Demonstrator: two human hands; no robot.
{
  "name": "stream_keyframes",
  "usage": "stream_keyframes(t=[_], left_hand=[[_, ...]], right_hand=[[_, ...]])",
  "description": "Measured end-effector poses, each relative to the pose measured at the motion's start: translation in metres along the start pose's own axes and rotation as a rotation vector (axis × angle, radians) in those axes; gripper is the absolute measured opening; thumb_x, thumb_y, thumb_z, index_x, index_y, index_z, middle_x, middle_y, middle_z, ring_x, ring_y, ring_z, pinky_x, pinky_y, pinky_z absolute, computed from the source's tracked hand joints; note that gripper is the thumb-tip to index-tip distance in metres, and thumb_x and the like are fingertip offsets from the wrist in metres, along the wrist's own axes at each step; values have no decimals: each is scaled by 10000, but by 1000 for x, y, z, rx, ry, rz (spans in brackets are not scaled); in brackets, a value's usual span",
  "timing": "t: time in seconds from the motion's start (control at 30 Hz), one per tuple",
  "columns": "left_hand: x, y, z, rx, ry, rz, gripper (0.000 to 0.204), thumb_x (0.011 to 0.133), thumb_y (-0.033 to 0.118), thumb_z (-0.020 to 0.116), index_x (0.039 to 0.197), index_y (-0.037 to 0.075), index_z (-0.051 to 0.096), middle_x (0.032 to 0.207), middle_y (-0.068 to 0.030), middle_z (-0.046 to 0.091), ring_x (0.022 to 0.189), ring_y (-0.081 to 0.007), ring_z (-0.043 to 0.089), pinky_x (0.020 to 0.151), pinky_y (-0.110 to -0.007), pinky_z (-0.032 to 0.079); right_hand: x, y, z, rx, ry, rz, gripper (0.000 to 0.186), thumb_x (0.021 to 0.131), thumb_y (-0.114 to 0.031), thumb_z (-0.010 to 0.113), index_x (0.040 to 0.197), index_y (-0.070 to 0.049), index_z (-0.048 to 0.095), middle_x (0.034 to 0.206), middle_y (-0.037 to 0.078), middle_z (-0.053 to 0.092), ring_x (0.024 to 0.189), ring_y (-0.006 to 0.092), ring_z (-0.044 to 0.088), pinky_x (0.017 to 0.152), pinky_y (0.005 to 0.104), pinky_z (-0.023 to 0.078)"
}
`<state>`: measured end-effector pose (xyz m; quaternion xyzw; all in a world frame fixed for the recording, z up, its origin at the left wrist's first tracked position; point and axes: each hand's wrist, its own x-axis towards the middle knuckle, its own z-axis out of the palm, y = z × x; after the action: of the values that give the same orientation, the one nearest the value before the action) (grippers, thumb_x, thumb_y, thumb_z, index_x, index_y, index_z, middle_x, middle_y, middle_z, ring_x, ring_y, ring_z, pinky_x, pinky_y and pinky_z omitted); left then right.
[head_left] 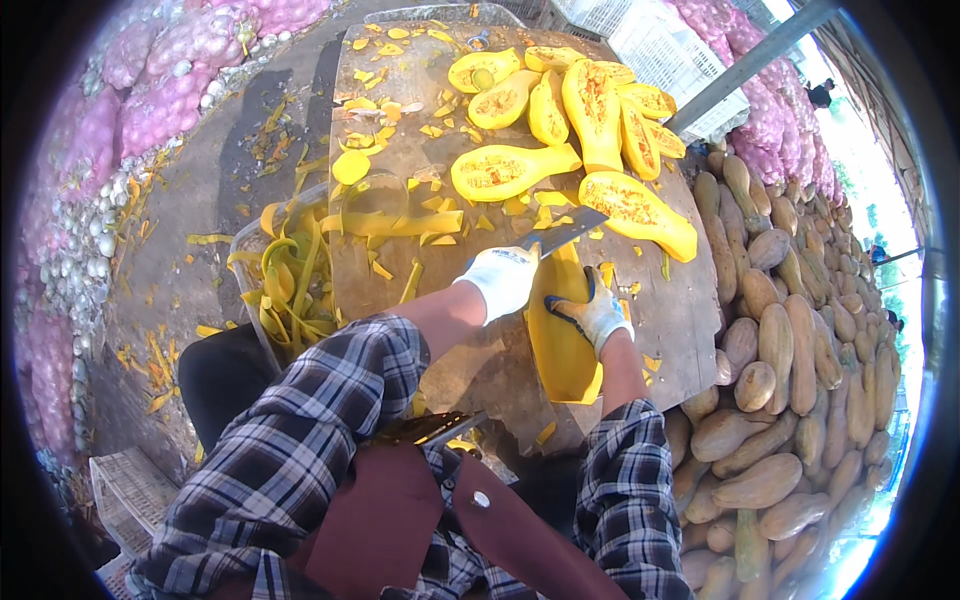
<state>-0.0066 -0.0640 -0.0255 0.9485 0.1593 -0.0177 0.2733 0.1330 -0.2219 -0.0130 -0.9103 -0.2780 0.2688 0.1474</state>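
Note:
My left hand (500, 280), in a white glove, is closed round the handle of a broad-bladed knife (572, 231). The blade points away to the right and lies across the far end of a peeled yellow squash (566, 355). My right hand (597, 312), in a white glove with dark fingertips, grips that squash from its right side. The squash lies lengthwise on a wooden board (460, 370). Just beyond the knife rests a halved squash (640, 215) with its orange, seedy inside up. Another squash half (510, 172) lies left of it.
More squash halves (595, 105) crowd the board's far right. Peel scraps litter the board; long peelings fill a crate (250, 262) at its left edge. Unpeeled squashes (780, 345) are heaped on the right. Pink net sacks (165, 110) line the far left. White crates (660, 60) stand behind a metal pole (750, 65).

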Motion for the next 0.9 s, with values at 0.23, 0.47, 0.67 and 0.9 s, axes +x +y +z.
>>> stream_keyframes(t=[0.23, 0.47, 0.67, 0.9], left_hand=[[-59, -6, -5, 235, 28, 206, 587, 910, 115, 511, 1446, -113, 439, 1009, -261, 668, 856, -372, 699, 741, -451, 565], [-36, 3, -64, 264, -155, 228, 485, 935, 70, 496, 1403, -61, 493, 1076, -238, 680, 1001, -370, 690, 843, -458, 567], [23, 4, -52, 305, -192, 187, 472, 926, 75, 523, 1382, -43, 511, 1164, -230, 691, 1073, -380, 682, 898, -456, 562], [23, -13, 42, -248, 180, -66, 543, 888, 145, 591, 1390, -28, 478, 1143, -261, 674, 1069, -432, 658, 910, -498, 530]], right_hand=[[-3, -1, -2, 6, -54, 44, 1171, 696, -486, 891, 1601, -58, 284, 1525, 224, 498, 1387, 363, 511, 1161, 396, 410], [-1, 4, 0, 40, -54, 37, 1179, 689, -505, 892, 1602, -64, 291, 1532, 213, 497, 1392, 356, 511, 1167, 393, 407], [4, 5, 2, 80, -50, 21, 1169, 679, -494, 884, 1592, -52, 303, 1519, 226, 508, 1376, 362, 531, 1144, 397, 430], [-2, 17, 6, 49, 62, 7, 1137, 695, -490, 889, 1581, -48, 332, 1471, 226, 554, 1315, 350, 580, 1097, 390, 468]])
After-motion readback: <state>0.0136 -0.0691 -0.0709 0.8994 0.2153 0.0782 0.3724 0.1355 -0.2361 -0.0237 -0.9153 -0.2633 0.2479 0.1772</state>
